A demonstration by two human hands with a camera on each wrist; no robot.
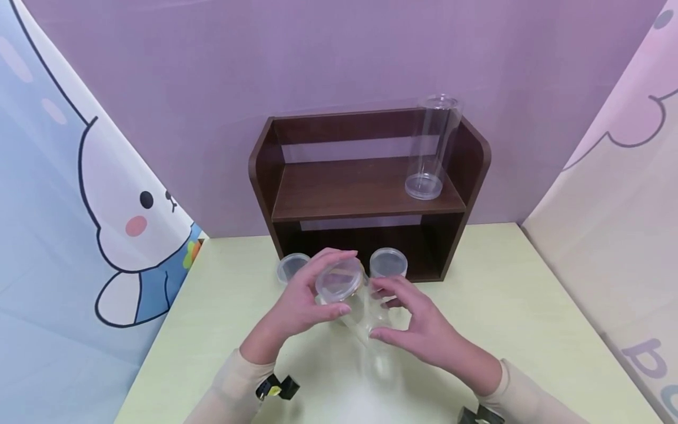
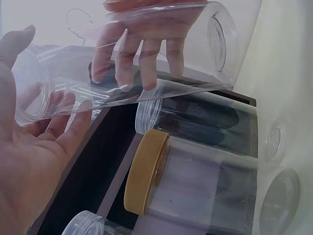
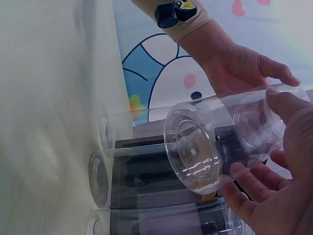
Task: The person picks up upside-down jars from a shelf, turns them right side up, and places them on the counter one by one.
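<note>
A clear plastic jar (image 1: 365,321) with a translucent lid (image 1: 339,281) is held tilted between both hands, above the table. My left hand (image 1: 304,300) holds the lidded end, its fingers over the top of the lid and the thumb below. My right hand (image 1: 424,321) grips the side of the jar, with the thumb and fingers on either side of the body. The jar's round base (image 3: 193,147) faces the right wrist camera. Beyond it, a jar with a gold lid (image 2: 146,171) stands between two clear-lidded jars; in the head view the hands mostly hide it.
A dark brown two-tier shelf (image 1: 365,188) stands at the back of the pale table (image 1: 477,282). On its upper tier, at the right, is a tall clear jar (image 1: 431,147). Clear-lidded jars stand before the shelf, one left (image 1: 293,268) and one right (image 1: 388,263). Printed cloths hang at both sides.
</note>
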